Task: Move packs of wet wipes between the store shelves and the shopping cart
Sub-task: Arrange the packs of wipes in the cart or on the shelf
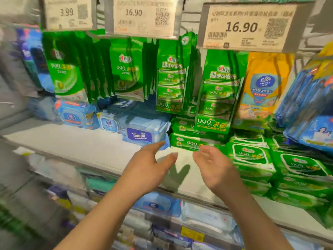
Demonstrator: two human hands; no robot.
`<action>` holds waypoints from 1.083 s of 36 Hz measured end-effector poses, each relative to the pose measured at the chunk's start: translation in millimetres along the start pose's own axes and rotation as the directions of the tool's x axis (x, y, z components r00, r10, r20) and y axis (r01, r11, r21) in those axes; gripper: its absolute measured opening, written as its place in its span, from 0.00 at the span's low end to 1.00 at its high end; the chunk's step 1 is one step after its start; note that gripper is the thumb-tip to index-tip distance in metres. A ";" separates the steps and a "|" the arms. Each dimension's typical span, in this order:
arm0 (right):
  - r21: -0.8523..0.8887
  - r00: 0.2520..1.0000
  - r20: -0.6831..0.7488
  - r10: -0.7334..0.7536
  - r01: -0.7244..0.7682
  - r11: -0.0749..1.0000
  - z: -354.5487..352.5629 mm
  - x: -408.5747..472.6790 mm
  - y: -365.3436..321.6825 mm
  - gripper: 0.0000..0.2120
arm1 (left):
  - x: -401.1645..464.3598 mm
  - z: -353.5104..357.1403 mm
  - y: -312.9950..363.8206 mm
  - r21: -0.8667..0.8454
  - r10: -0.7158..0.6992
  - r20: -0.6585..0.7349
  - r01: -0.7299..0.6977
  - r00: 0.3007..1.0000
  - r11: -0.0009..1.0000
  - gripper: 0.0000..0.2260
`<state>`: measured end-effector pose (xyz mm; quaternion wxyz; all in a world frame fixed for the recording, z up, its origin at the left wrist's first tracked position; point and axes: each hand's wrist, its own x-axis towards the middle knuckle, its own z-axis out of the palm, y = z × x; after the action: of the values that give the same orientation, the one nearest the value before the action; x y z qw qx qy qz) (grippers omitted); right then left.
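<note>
Both empty hands, left point(149, 165) and right point(214, 166), hover over bare shelf point(81, 141).

green packs point(249, 156): glossy plastic film
Tempo pack point(142, 134): shiny plastic wrap
shelf point(81, 143): smooth, matt white
price tags point(246, 27): paper in clear plastic holders

The hanging wipe packs point(124, 73) are bright green with white lettering and a paler green swirl; the stacked packs point(250, 156) on the shelf point(75, 141) are the same green with white-outlined lid flaps. The Tempo pack point(144, 130) is light blue with a dark blue label and white lettering, and the Vinda pack point(263, 89) is yellow-orange with a blue emblem. The price tags point(246, 26) are white with black digits
</note>
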<state>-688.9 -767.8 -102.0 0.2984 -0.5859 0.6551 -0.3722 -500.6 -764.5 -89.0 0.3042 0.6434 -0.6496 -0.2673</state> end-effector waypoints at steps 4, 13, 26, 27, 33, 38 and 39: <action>-0.370 0.985 0.165 -0.055 0.114 0.922 20.5 -2.7 -10.8 0.33 | -19.4 -19.6 -20.7 0.145 -0.004 -0.049 0.011 0.999 0.989 0.32; -0.563 0.932 0.324 -0.162 0.328 0.759 74.5 -41.0 -60.0 0.34 | -58.3 -86.4 -65.3 0.390 -0.025 -0.146 0.080 0.989 0.917 0.36; -0.554 0.851 0.478 -0.218 0.485 0.677 214.9 -109.3 -170.2 0.34 | -155.9 -226.3 -195.5 0.314 -0.222 -0.307 0.319 0.926 0.894 0.31; -0.541 0.837 0.498 -0.227 0.504 0.673 229.4 -116.4 -181.2 0.33 | -164.8 -237.9 -206.4 0.301 -0.238 -0.323 0.337 0.916 0.892 0.29; -0.460 0.743 0.584 -0.329 0.636 0.619 311.7 -154.8 -236.3 0.31 | -217.2 -299.4 -257.9 0.226 -0.342 -0.376 0.443 0.861 0.867 0.27; -0.377 0.647 0.693 -0.318 0.702 0.604 378.3 -185.4 -270.0 0.32 | -252.1 -339.4 -311.6 0.144 -0.455 -0.435 0.559 0.777 0.816 0.34; -0.364 0.628 0.713 -0.311 0.711 0.602 390.6 -190.5 -275.8 0.31 | -258.6 -346.2 -322.2 0.128 -0.473 -0.448 0.579 0.758 0.805 0.35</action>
<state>-189.6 -643.2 -92.4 0.1467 -0.9031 0.4035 -0.0101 -31.1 -500.3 -107.7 0.2537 0.8751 -0.3944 -0.1199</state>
